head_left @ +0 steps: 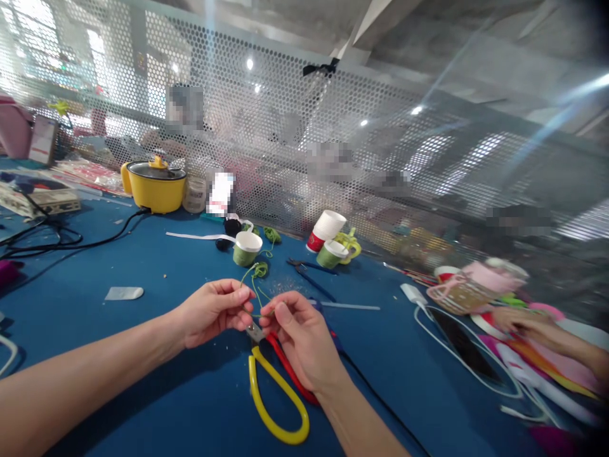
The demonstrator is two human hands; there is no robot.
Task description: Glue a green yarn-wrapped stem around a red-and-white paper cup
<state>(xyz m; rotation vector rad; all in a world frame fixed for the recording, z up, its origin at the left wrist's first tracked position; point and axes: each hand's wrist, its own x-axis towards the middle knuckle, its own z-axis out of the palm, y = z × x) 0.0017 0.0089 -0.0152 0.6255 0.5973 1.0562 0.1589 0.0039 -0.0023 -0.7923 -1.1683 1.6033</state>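
Both hands are close together over the blue table. My left hand (221,308) pinches a thin green cord (257,293) between thumb and fingers. Another stretch of that cord is pinched in my right hand (302,333), and a short length spans the gap. The cord runs back to a small green bundle (260,270) just beyond my fingers. Under my hands lies a pair of scissors (276,393) with one yellow and one red handle; my fingers partly hide the blades. Behind the bundle stands a paper cup wrapped in green (246,255).
Pliers (304,273) with blue handles lie beyond my right hand. Stacked cups (328,228) stand by the perforated partition (266,114). A yellow pot (157,187) is at back left. At right are a phone (464,343), white cables and another person's hand (528,324).
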